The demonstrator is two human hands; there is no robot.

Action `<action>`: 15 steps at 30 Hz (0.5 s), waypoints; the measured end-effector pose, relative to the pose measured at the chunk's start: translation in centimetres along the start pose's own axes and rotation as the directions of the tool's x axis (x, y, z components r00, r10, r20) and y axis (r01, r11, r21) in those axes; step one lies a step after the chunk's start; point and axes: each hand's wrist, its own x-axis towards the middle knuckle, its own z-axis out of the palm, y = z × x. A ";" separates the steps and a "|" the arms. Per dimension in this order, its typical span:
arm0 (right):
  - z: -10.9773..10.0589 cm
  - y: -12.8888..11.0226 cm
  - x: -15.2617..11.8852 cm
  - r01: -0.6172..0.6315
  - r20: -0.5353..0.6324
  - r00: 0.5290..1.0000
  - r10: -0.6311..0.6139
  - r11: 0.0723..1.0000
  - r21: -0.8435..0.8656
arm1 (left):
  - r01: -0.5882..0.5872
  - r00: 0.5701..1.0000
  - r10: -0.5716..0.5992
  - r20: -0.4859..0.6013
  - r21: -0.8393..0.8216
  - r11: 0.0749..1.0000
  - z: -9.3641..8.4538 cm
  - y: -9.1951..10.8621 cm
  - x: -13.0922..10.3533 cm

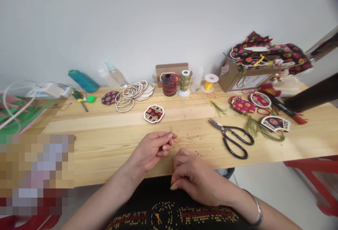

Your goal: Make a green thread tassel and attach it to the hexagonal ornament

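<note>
My left hand point(155, 146) pinches a thin olive-gold thread point(172, 156) near its upper end, above the table's front edge. Lower down and closer to my body, my right hand point(194, 175) has its fingers closed on the same thread, which runs taut between the two. Just beyond my hands lies an octagonal ornament point(154, 113) with a pale wooden frame over dark patterned fabric. Black-handled scissors point(229, 135) rest to the right, blades slightly apart. Small dark thread scraps are scattered on the wood between the scissors and my left hand.
Thread spools, one dark red point(169, 85), one olive point(184, 85) and one yellow point(210, 83), stand at the back. Wooden frames point(132, 94) are heaped to their left. At right are finished ornaments point(274, 123) and a cardboard box point(245, 78) heaped with fabric.
</note>
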 end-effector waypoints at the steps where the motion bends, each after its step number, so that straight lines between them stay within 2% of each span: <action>1: 0.0 0.1 0.1 0.001 0.007 1.000 -0.002 1.000 0.009 | -0.014 1.000 0.015 -0.005 0.013 1.000 0.0 -0.1 0.0; 6: -0.3 0.2 -0.2 0.006 0.012 1.000 -0.006 1.000 0.025 | -0.090 0.994 0.092 -0.054 0.037 0.995 0.1 0.1 -0.2; 8: -0.9 0.1 -0.6 0.022 0.060 0.998 -0.024 0.999 0.042 | -0.131 0.989 0.133 -0.070 0.038 0.991 0.0 0.2 -0.3; 11: -2.1 0.3 -1.1 0.028 0.093 0.995 -0.043 0.987 0.155 | -0.164 0.983 0.168 -0.070 0.052 0.985 -0.1 0.4 -0.4; 13: -2.8 0.7 -0.9 -0.031 -0.047 0.998 0.044 0.968 0.250 | -0.165 0.984 0.170 -0.058 0.076 0.983 0.0 0.3 -0.6; 14: -3.0 1.0 -0.6 -0.079 -0.152 0.980 0.127 0.953 0.291 | -0.166 0.984 0.172 -0.053 0.091 0.982 0.1 0.2 -0.6; 15: -3.1 1.3 -0.2 -0.131 -0.248 0.943 0.221 0.934 0.333 | -0.168 0.984 0.174 -0.048 0.105 0.980 0.2 0.1 -0.6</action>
